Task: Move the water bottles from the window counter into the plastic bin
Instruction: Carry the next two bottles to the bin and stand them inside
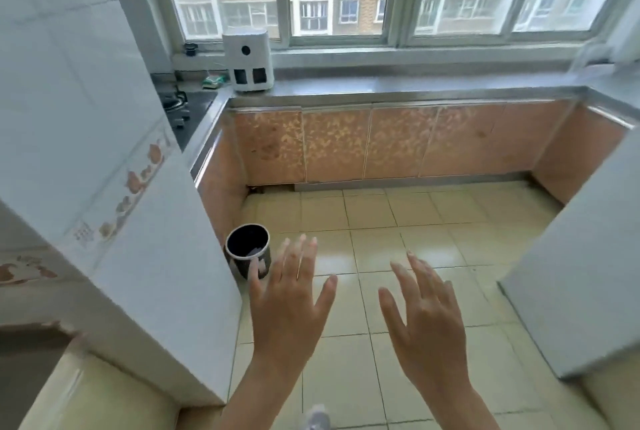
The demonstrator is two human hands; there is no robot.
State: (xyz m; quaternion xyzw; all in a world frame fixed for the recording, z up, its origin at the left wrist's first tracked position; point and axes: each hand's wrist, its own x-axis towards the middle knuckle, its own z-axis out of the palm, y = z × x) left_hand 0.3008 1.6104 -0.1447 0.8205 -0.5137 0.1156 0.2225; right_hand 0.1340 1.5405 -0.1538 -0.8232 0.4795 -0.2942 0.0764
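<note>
My left hand point(289, 301) and my right hand point(427, 312) are both held out over the tiled floor, fingers spread, with nothing in them. A small round bin point(247, 258) with a dark inside stands on the floor against the cabinet corner, just left of my left fingertips. The top of a clear water bottle point(317, 421) shows at the bottom edge between my forearms. On the grey window counter point(415, 85) at the far right stands a faint clear shape that looks like a bottle point(587, 55); it is blurred.
A white appliance point(248, 60) stands at the counter's left end, beside a green sponge point(212, 82) and a gas hob point(183, 107). A white tiled wall corner point(149, 256) juts in on the left. A white cabinet side point(581, 273) stands on the right.
</note>
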